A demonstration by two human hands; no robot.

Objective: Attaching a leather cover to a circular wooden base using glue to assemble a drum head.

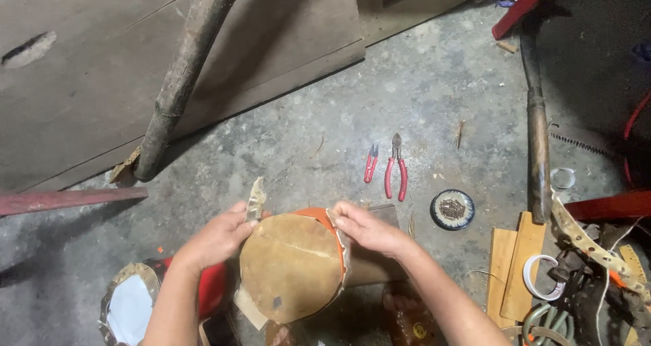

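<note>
Between my two hands sits the round tan hide-covered orange drum (291,268); left fingers (239,225) pinch its loose skin flap, right fingers (347,218) grip the rim. Even pulls should keep it taut. Beyond my right fingers, red-handled pliers (396,168) lie on the concrete floor (420,88).

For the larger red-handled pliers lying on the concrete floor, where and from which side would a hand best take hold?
Grip the larger red-handled pliers by the two red handles, which point toward the person and lie slightly spread. Come from above on the near side, likely with the right hand, which is closer. The dark jaws point away, and the smaller red pliers lie close on the left, so avoid that side.
</note>
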